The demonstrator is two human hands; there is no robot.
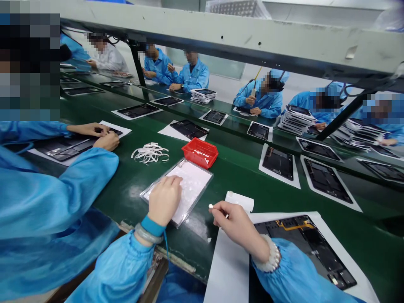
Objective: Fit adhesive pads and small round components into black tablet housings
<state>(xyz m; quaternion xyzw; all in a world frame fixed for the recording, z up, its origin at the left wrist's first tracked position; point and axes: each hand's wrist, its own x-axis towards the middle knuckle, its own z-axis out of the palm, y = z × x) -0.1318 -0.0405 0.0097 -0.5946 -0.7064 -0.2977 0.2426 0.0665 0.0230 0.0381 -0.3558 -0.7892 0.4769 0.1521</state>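
Note:
My left hand [165,200] rests flat on a white sheet inside a clear plastic tray [176,191], its fingertips pressing the sheet. My right hand [236,225] pinches a tiny round white piece [210,206] between thumb and forefinger, held above the green belt. Just beyond my right hand is a small white paper card [240,201]. To the right of my right hand, a dark tablet housing [303,248] with an orange flex cable [293,225] lies on a white sheet.
A red plastic bin [200,152] and a pile of white curled strips [150,152] sit on the green conveyor belt [221,181]. A co-worker's hands [97,136] work on a tablet housing at left. Several housings lie along the belt, with stacks and workers beyond a metal beam [221,38].

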